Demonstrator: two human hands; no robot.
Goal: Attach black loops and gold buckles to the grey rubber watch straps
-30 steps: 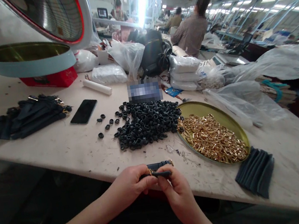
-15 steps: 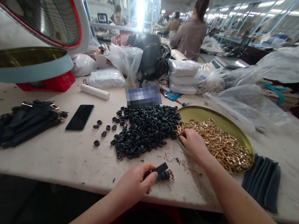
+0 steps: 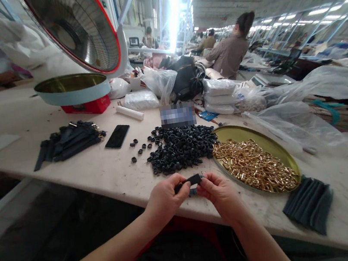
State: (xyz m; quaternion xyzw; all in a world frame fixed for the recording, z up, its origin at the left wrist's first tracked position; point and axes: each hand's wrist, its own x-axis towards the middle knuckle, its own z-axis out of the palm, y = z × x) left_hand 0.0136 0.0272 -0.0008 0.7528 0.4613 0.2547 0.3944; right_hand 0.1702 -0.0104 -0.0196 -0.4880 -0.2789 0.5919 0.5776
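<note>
Near the table's front edge, my left hand (image 3: 164,195) grips a dark watch strap (image 3: 195,179) between thumb and fingers. My right hand (image 3: 219,193) is pinched closed at the strap's other end; any small loop between its fingertips is hidden. Just beyond both hands lies a heap of small black strap loops (image 3: 183,148), a few of them scattered to its left. To the right, a round golden tray (image 3: 269,146) holds a mass of gold buckles (image 3: 254,164). Dark straps (image 3: 309,204) lie in a row beside the tray.
Further left are a bundle of dark straps with gold buckles (image 3: 71,141), a phone (image 3: 118,136) and a white roll (image 3: 130,113). A fan (image 3: 80,31) stands behind a pale blue round tin (image 3: 73,95). Plastic bags (image 3: 294,125) lie at the right; a person (image 3: 231,54) is further back.
My right hand has left the edge of the loop heap and tray and come back to the strap in my left hand. The view has shifted left.
</note>
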